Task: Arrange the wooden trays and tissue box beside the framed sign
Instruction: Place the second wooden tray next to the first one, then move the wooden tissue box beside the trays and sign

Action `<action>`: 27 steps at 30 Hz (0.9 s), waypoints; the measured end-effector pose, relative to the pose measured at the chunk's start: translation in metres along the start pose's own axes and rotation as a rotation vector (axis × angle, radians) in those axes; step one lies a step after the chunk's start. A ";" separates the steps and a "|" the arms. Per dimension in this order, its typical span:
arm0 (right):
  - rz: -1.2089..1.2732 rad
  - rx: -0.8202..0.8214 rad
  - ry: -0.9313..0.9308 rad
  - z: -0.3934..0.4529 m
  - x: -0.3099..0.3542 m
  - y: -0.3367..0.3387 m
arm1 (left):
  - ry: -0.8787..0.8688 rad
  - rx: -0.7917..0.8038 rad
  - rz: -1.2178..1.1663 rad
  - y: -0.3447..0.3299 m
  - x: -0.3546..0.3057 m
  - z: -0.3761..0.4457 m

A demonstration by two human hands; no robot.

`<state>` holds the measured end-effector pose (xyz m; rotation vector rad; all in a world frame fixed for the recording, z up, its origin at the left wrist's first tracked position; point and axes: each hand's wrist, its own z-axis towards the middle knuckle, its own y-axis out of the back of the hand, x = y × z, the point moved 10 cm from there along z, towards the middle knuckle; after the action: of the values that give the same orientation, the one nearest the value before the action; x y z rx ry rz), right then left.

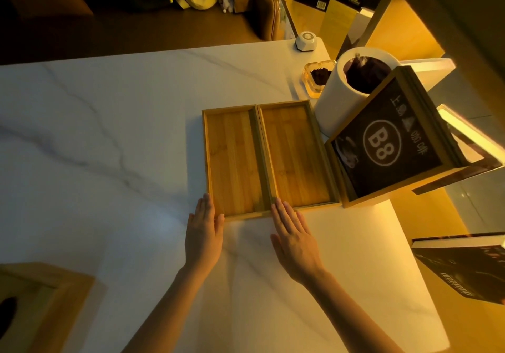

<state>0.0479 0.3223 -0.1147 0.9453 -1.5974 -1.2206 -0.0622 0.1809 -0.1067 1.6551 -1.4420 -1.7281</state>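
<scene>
Two shallow wooden trays lie side by side on the white marble table (109,134): the left tray (232,161) and the right tray (295,156), long sides touching. The right tray rests against the framed sign (388,142), a dark board marked "B8" in a wooden frame. My left hand (203,232) lies flat, fingers at the left tray's near left corner. My right hand (293,238) lies flat, fingertips at the near edge where the two trays meet. Neither hand holds anything. The wooden tissue box (35,306) stands at the bottom left, partly cut off.
Behind the sign stands a white cylindrical bin (336,101) with a dark liner. A glass ashtray (318,78) and a small white device (306,41) sit at the far right table edge. A dark book (464,265) lies right of the table.
</scene>
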 end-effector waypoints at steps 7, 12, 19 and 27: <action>0.033 0.041 0.005 -0.002 -0.004 -0.002 | -0.007 0.018 0.020 -0.002 -0.003 -0.001; 0.063 0.067 -0.004 -0.002 -0.004 -0.004 | -0.011 0.036 0.027 -0.003 -0.004 -0.002; 0.107 0.153 0.016 -0.002 0.003 0.001 | 0.016 0.076 0.055 -0.005 -0.004 -0.001; 0.054 0.142 -0.006 0.024 0.020 0.049 | 0.021 0.185 0.104 0.016 -0.004 0.007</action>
<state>0.0165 0.3217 -0.0663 0.9820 -1.7214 -1.0850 -0.0737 0.1806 -0.0924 1.6511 -1.6899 -1.5577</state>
